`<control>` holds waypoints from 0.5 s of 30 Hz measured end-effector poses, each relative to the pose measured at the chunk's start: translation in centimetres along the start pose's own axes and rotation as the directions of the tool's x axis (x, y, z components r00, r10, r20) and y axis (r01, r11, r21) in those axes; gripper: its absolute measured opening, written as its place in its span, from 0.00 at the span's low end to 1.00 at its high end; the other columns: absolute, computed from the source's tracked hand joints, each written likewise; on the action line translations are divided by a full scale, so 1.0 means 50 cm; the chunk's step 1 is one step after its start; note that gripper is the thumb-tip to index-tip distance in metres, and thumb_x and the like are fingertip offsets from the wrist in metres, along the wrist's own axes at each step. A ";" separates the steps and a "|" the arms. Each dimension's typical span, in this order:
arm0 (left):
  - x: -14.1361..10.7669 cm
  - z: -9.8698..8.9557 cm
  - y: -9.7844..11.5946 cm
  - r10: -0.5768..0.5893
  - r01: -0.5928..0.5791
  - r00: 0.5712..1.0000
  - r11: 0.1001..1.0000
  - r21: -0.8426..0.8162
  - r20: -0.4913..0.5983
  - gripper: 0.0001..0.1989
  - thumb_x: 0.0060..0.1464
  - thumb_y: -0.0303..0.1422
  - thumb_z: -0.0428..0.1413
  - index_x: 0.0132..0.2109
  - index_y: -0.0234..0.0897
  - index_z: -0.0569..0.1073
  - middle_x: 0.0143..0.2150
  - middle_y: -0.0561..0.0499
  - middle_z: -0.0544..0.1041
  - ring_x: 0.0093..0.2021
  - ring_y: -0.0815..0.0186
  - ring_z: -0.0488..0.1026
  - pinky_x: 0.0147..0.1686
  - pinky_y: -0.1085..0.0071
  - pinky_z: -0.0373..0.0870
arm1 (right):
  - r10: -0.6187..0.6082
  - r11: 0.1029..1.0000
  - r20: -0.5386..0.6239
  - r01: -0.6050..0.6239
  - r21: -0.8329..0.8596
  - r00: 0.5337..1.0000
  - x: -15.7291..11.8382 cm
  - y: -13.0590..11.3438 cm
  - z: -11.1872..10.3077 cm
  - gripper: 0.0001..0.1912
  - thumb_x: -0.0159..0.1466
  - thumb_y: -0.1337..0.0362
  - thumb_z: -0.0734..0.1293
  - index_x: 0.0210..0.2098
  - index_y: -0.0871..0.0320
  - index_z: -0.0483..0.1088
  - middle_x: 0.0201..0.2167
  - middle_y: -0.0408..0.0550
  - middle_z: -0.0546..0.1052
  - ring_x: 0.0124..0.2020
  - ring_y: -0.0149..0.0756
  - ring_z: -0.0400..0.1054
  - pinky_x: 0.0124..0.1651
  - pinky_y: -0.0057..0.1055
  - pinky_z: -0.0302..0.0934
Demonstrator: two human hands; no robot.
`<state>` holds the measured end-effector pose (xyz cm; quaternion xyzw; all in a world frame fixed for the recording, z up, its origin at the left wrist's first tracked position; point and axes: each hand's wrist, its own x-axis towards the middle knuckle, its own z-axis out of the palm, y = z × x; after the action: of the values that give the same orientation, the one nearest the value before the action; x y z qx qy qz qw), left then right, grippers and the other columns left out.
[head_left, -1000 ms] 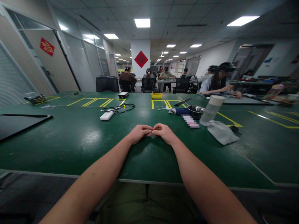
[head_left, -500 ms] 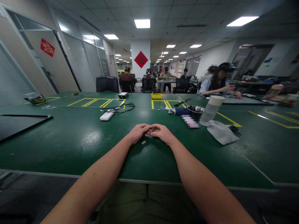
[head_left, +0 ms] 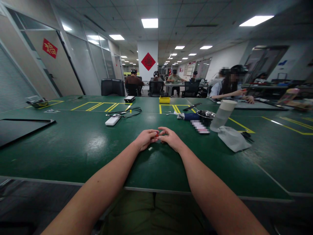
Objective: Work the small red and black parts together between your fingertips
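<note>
"While the left hand (head_left: 146, 139) is hovering low over the green tabletop (head_left: 93, 156), what is it holding?"

"Its thumb and fingertips are closing on a small red piece (head_left: 156, 134), which is sitting between the two hands. The fingers are covering part of it, so I'm not seeing its full shape."

"And is the right hand (head_left: 171, 140) gripping it too?"

"Its thumb and index finger are standing partly open, with the index finger arching above the thumb. The thumb tip is pointing at the red piece from very near, but I cannot tell whether it is touching."

"Is anything lying near them?"

"A tiny whitish piece (head_left: 150, 148) is resting on the tabletop, just beside the left hand and on its near side. Farther off to the left, a white power bank (head_left: 112, 120) is lying flat, with a black cable (head_left: 137, 112) looping behind it."

"What is occupying the right side?"

"A metal bowl (head_left: 206, 114) is holding something dark, and a dark blue bundle (head_left: 191, 116) is lying beside it. A frosted bottle (head_left: 222, 116) with a pale lid is standing next to a light gray pouch (head_left: 233, 138). Toward the back, a yellow bin (head_left: 164, 100) is sitting at the table's far side."

"Is anyone working close by?"

"Beyond the bottle, a person (head_left: 228, 86) is sitting with both forearms reaching over a dark flat panel (head_left: 254, 104)."
</note>
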<state>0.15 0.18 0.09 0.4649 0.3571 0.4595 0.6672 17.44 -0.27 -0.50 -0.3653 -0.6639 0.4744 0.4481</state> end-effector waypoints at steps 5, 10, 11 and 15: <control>0.001 -0.008 0.015 -0.093 0.062 0.989 0.966 -0.249 -0.114 0.04 0.54 0.26 0.50 0.36 0.31 0.69 0.29 0.46 0.73 0.28 0.69 0.73 0.26 0.76 0.71 | 0.010 0.998 -0.016 -0.009 0.067 1.000 0.004 0.010 -0.001 0.23 0.55 0.61 0.68 0.50 0.55 0.66 0.32 0.42 0.69 0.23 0.27 0.66 0.27 0.26 0.64; 0.004 -0.014 0.022 -0.078 0.014 0.973 0.959 -0.282 -0.216 0.04 0.56 0.31 0.48 0.34 0.36 0.64 0.20 0.56 0.62 0.14 0.77 0.57 0.12 0.83 0.47 | 0.036 0.996 -0.012 -0.035 0.087 0.999 0.005 0.009 -0.001 0.21 0.56 0.59 0.68 0.49 0.57 0.67 0.30 0.43 0.70 0.23 0.27 0.66 0.26 0.25 0.63; 0.003 -0.015 0.023 -0.087 0.020 0.973 0.956 -0.293 -0.215 0.05 0.57 0.33 0.48 0.35 0.36 0.63 0.20 0.57 0.60 0.14 0.77 0.55 0.12 0.83 0.44 | 0.043 0.995 -0.009 -0.042 0.090 0.999 0.005 0.008 0.000 0.21 0.56 0.59 0.68 0.49 0.57 0.67 0.30 0.44 0.71 0.23 0.26 0.66 0.26 0.25 0.63; 0.002 -0.020 0.023 -0.113 0.075 0.968 0.982 -0.173 -0.222 0.13 0.58 0.42 0.46 0.38 0.36 0.64 0.20 0.58 0.60 0.13 0.76 0.52 0.12 0.81 0.41 | 0.053 0.993 -0.003 -0.052 0.105 0.999 0.004 0.004 0.001 0.19 0.57 0.59 0.67 0.47 0.58 0.68 0.29 0.44 0.72 0.22 0.26 0.66 0.25 0.24 0.62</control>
<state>-1.03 0.72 0.87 0.3346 0.4153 0.5057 0.6781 17.34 -0.03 -0.62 -0.3598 -0.6270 0.5192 0.4559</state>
